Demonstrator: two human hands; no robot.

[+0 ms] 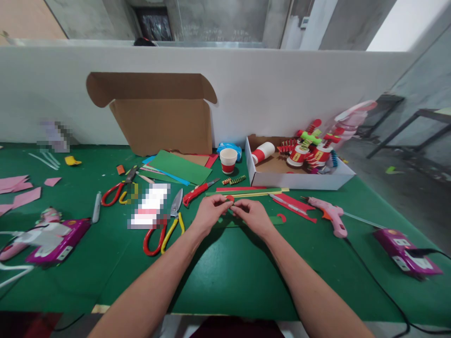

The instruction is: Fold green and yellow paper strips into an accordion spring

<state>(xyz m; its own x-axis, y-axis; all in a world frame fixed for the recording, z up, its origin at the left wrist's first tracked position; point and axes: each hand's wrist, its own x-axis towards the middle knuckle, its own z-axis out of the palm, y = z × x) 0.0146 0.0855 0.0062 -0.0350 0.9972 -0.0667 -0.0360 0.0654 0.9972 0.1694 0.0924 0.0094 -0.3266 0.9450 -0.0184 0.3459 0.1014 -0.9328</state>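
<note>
Both hands meet over the green table in the middle of the head view. My left hand (211, 212) pinches a small round red paper piece (230, 198) from the left. The fingers of my right hand (254, 217) are closed at the piece's lower right edge. Under the hands lies a green paper strip (260, 222), partly hidden, with a red curved paper piece (281, 218) at its right end. Just beyond the fingertips are long red, green and yellow paper strips (250, 191). A red-handled utility knife (197, 192) rests left of them.
Scissors (155, 239) and a second pair (114, 192) lie left. A paper cup (228, 162) stands behind, near folded paper springs (234, 180). The white box (299, 180) holds decorated cups. At right are a pink glue gun (329, 213), its cord and a purple pack (405, 253).
</note>
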